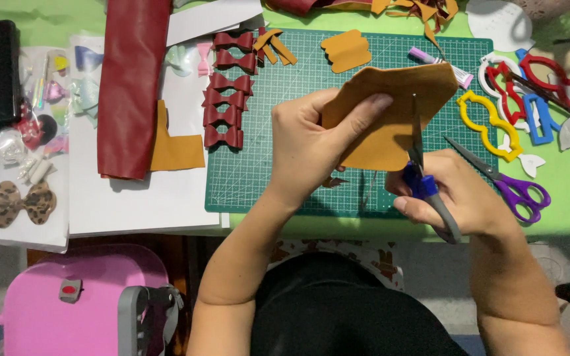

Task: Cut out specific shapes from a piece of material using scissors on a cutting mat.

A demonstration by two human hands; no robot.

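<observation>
Lower left of the frame: a pink plastic case (80, 296) with grey handle. Centre frame: the left hand (311, 148), its grip pinching a mustard-yellow sheet of faux leather (390, 109) held raised above the green gridded cutting mat (265, 151) on the worktop. The right hand (456, 198) has its grip closed around blue-and-grey-handled scissors (423, 178), blades upright against the sheet's lower edge. Just right lie purple-handled scissors (509, 184). Left on the mat, a column of dark red faux-leather bows (225, 99). Further left, a dark red roll of material (130, 86). Upper right: coloured plastic bow templates (529, 99).
</observation>
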